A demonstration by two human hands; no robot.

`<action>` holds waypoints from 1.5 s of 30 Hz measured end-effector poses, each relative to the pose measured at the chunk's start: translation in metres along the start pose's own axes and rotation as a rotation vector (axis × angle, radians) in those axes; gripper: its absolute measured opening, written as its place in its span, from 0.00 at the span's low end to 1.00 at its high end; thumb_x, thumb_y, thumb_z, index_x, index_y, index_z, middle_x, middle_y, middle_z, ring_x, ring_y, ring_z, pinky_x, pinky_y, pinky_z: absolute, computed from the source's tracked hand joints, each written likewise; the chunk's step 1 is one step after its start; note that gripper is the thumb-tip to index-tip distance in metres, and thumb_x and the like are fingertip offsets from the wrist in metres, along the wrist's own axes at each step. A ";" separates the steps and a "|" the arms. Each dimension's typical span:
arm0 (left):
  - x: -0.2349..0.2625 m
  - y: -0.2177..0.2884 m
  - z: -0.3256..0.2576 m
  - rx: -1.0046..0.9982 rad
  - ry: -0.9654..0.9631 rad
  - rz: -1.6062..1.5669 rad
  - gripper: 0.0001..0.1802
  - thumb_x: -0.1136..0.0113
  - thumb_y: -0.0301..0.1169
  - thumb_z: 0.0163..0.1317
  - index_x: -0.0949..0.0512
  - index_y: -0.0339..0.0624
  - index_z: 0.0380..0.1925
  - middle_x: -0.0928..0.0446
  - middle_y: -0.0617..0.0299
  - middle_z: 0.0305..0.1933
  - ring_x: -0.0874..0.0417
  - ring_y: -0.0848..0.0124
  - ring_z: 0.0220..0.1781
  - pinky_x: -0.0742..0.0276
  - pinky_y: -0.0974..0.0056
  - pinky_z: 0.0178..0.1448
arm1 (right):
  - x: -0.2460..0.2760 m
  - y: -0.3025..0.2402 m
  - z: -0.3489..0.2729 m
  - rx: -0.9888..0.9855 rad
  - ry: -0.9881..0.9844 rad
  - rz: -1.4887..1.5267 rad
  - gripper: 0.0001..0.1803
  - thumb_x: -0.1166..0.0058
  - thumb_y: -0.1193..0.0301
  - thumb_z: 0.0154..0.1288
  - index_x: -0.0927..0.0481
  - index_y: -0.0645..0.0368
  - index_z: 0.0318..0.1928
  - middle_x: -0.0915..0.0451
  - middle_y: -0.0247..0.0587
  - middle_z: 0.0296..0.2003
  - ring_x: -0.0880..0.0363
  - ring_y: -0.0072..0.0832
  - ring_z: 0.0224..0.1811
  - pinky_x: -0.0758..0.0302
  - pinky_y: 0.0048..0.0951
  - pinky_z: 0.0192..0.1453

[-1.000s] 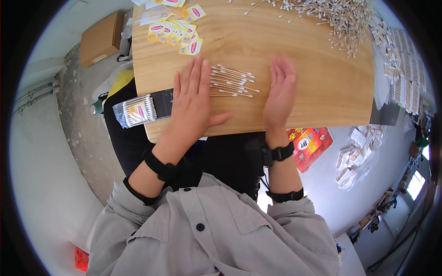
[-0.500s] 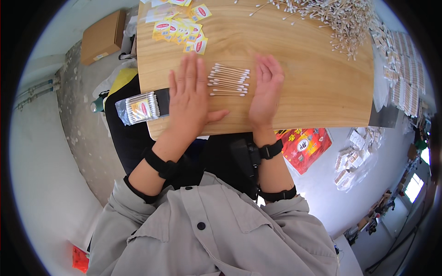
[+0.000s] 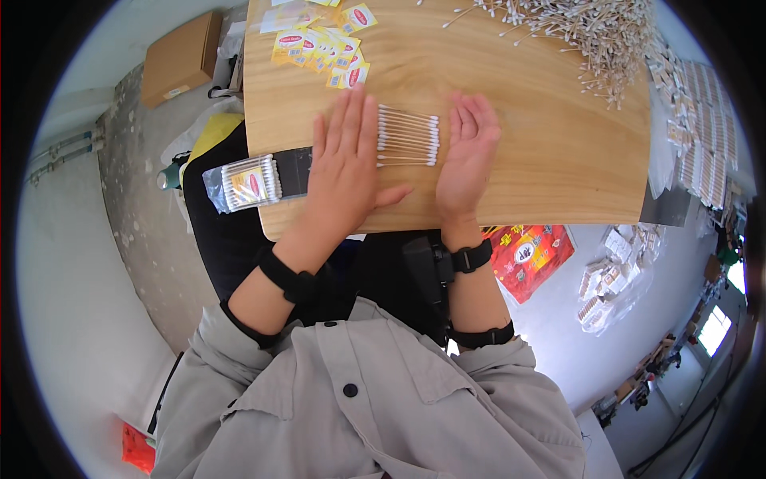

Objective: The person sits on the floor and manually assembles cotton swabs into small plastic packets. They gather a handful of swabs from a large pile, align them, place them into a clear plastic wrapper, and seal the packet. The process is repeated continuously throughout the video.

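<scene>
My left hand (image 3: 345,164) and right hand (image 3: 467,156) lie flat and open, flanking the cotton swabs (image 3: 408,137). They look featherlight, thin and prone to rolling, so I'd squeeze the row from nine and three o'clock.

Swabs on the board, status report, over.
Left hand and right hand flat, open, flanking the swab row. Swabs lie side by side between the palms. Loose swab pile far right, labels far left, both apart.

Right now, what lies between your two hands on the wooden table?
In the head view, a neat row of white cotton swabs lies between the left hand and the right hand, on the light wooden tabletop; both palms press against its ends.
</scene>
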State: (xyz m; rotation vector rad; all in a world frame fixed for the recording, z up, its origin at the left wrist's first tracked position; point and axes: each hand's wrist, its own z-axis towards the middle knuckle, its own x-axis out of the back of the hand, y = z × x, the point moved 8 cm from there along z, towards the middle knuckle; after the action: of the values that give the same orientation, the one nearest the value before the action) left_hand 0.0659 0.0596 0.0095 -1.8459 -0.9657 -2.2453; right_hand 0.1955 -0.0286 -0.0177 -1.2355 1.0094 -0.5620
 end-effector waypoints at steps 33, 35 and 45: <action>-0.020 0.024 0.000 0.000 -0.049 -0.006 0.69 0.26 0.61 0.35 0.47 0.33 0.73 0.51 0.47 0.79 0.52 0.56 0.81 0.54 0.43 0.78 | -0.011 -0.026 0.024 0.221 -0.315 -1.062 0.11 0.40 0.76 0.61 0.17 0.56 0.45 0.27 0.44 0.45 0.25 0.36 0.47 0.24 0.32 0.51; -0.020 0.023 0.000 0.002 -0.055 0.002 0.69 0.26 0.61 0.35 0.47 0.33 0.73 0.50 0.48 0.79 0.52 0.57 0.81 0.54 0.44 0.79 | -0.010 -0.024 0.028 0.104 -0.352 -1.029 0.10 0.42 0.72 0.66 0.18 0.58 0.48 0.26 0.42 0.48 0.24 0.32 0.49 0.24 0.32 0.52; -0.020 0.014 -0.016 -0.011 -0.036 0.111 0.63 0.31 0.60 0.43 0.46 0.34 0.73 0.50 0.50 0.79 0.52 0.60 0.82 0.58 0.47 0.80 | -0.025 0.010 -0.014 0.053 -0.055 -0.112 0.20 0.64 0.66 0.80 0.32 0.69 0.61 0.33 0.48 0.60 0.32 0.34 0.64 0.35 0.36 0.71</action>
State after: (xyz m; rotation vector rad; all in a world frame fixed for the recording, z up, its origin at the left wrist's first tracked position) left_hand 0.0642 0.0338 -0.0041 -1.9008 -0.8353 -2.1657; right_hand 0.1699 -0.0124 -0.0193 -1.2597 0.8783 -0.6348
